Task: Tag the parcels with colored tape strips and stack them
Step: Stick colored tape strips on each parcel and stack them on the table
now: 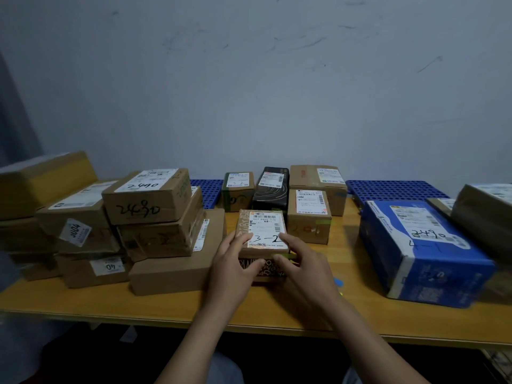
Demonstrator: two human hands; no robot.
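So the small parcel (263,234), the one with "3-2" scrawled on its label, sits about mid-desk, a bit back from the front edge, with both hands on it. The left hand (235,261) is wrapped round its near-left corner, thumb on top and fingers curled down the front. The right hand (302,261) pinches the near-right corner the same way, fingertips right on a green strip (289,256) that runs along that edge. My read is the tape is just getting pressed down, so this one is basically tagged but not stacked yet. It's too murky to say whether the dark patterned face below is this parcel's own side or another box underneath. Progress looks like partway: there's a decent stack (149,214) of brown boxes at the left end of the desk (166,306), and the brown box (309,217) just behind has green tape on it too. A few more sit loose along the back edge, and a big blue parcel (421,250) at the right end shows no tape that I can make out, so there's plenty left.
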